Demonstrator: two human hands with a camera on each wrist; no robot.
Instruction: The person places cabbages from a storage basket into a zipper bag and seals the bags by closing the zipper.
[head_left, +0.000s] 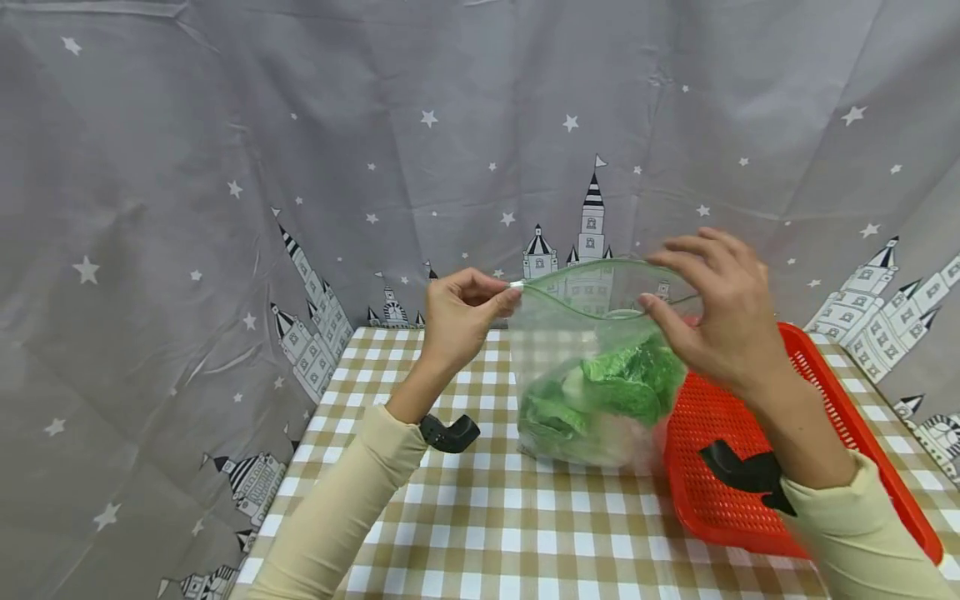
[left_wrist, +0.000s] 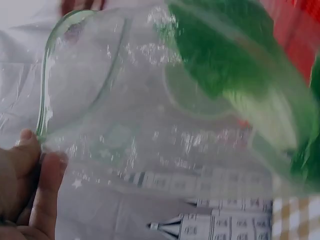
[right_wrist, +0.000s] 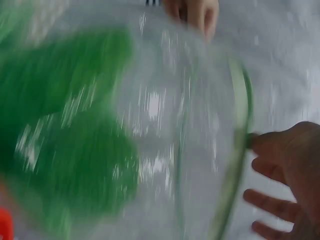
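A clear zip bag (head_left: 551, 354) with a green-edged mouth stands on the table, its mouth parted. Green leafy vegetables (head_left: 626, 387) fill its lower part. My left hand (head_left: 459, 321) pinches the bag's left top corner, by a small white slider (head_left: 516, 285). At the right side of the mouth is my right hand (head_left: 723, 312), fingers loosely bent and spread apart from the thumb. In the right wrist view, blurred, a digit of that right hand (right_wrist: 292, 175) touches the green rim while the other fingers stand off it.
A red perforated plastic basket (head_left: 750, 533) sits to the right, partly behind the bag and under my right forearm. Brown-and-white checked cloth (head_left: 480, 533) covers the table. Behind it hangs a grey curtain (head_left: 337, 100) printed with stars and castles.
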